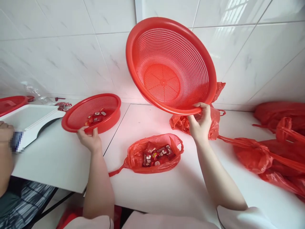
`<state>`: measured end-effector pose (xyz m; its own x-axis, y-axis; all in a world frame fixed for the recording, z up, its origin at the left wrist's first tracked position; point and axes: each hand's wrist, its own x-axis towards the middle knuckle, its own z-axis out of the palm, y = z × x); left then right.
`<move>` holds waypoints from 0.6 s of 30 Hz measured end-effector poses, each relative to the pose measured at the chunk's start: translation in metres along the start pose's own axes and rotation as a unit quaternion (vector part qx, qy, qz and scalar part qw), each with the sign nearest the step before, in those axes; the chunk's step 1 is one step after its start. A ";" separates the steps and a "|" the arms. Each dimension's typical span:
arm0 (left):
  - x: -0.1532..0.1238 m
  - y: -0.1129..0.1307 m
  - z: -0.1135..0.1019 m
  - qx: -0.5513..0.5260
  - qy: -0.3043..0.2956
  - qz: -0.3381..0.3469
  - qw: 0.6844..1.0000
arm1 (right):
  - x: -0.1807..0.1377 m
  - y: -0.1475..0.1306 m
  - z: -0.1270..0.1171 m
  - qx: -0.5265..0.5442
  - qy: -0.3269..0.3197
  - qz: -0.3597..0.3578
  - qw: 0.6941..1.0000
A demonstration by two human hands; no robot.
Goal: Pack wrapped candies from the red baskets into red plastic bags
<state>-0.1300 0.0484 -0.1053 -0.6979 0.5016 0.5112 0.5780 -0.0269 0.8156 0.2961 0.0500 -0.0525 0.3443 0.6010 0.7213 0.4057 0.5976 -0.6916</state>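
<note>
My right hand [202, 122] grips the lower rim of a large red plastic colander [164, 79], which is raised and tilted so its bare inside faces me. With fingers over the near rim, my left hand [90, 138] holds a second, smaller-looking red basket [109, 122] at the left. A few small wrapped packets [96, 118] lie in that basket. On the table between my forearms sits an open red plastic bag [135, 159] with several dark red wrapped packets [158, 155] inside.
Red plastic bags [269, 156] are heaped along the right side, and another crumpled bag [212, 124] stands behind my right hand. A person's arm [6, 152] is at the left edge, by a white box-like object [40, 117]. White tiled wall [71, 57] rises behind the table.
</note>
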 end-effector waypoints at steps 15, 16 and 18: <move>-0.089 0.064 0.057 -0.207 -0.250 0.000 0.946 | -0.007 -0.017 0.004 0.008 -0.076 0.006 0.997; -0.091 0.067 0.057 -0.200 -0.262 -0.001 0.944 | -0.010 -0.019 0.006 0.010 -0.095 0.009 0.995; -0.095 0.076 0.056 -0.167 -0.297 -0.002 0.940 | -0.017 -0.024 0.012 0.022 -0.139 0.012 0.990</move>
<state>0.0043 0.0473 -0.1068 -0.2841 0.8937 0.3473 0.3407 -0.2444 0.9078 0.2704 0.0326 -0.0487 0.1039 0.7351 0.6700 0.3610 0.5998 -0.7141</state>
